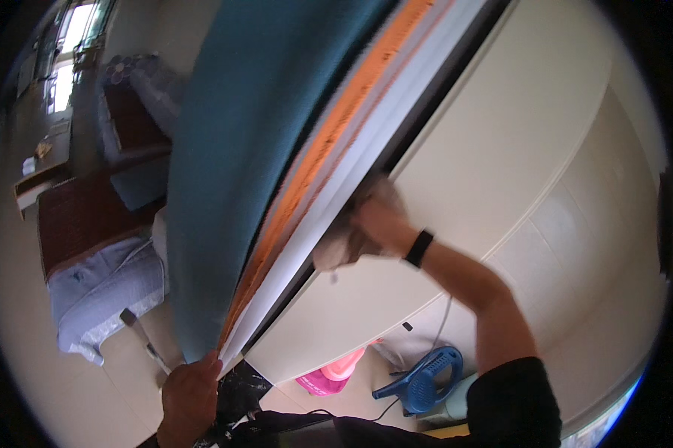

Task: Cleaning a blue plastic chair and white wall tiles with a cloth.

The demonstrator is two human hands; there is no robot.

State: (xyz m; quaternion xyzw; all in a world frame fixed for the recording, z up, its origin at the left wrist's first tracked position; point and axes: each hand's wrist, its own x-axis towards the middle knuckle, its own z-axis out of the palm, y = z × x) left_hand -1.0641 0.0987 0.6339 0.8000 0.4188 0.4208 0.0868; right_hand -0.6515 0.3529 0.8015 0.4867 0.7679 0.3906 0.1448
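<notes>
A tall teal fabric panel, which looks like a curtain [232,142], hangs before me with an orange band and a white strip along its right side. My left hand [189,396] is closed on the lower end of that edge at the lower left. In my right hand [381,220] is a crumpled greyish-brown cloth [336,250], blurred by motion. The cloth lies over the dark strip between the white strip and a large cream panel [531,112]. Part of the right hand's fingers is hidden by the cloth and blur. A black band circles my right wrist.
Below the cream panel stand a blue plastic object [430,381] with a loop-shaped part, and a pink item [333,373]. A thin cord runs down near them. To the left are a sofa with brown mats [90,216], a grey cover [116,299] and a low table [41,179].
</notes>
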